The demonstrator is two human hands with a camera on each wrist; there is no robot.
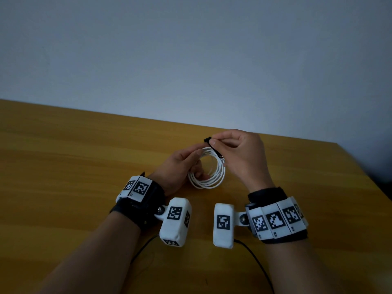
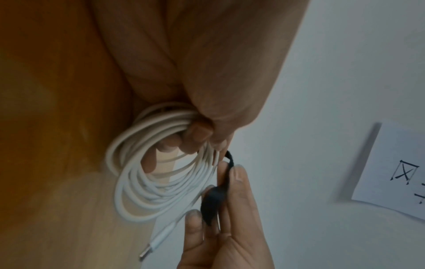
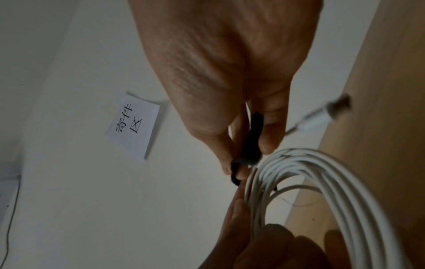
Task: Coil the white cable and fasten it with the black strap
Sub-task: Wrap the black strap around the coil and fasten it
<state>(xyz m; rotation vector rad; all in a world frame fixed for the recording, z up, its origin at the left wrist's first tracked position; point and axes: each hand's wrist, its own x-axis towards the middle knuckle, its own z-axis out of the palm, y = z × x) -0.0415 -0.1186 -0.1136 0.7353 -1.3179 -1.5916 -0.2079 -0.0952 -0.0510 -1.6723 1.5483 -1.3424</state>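
While your left hand (image 1: 180, 164) grips the coiled white cable (image 1: 209, 172) above the desk (image 1: 74, 166), your right hand (image 1: 239, 153) pinches the black strap (image 1: 209, 140). Left wrist: strap beside the bundled loops. Right wrist: fingers (image 3: 269, 138) clamp it. Fastening seems underway; next, wrap it snugly around.

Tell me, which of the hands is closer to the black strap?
Right. The right hand pinches the black strap between thumb and fingertips. The left hand grips the white cable coil just below the strap.
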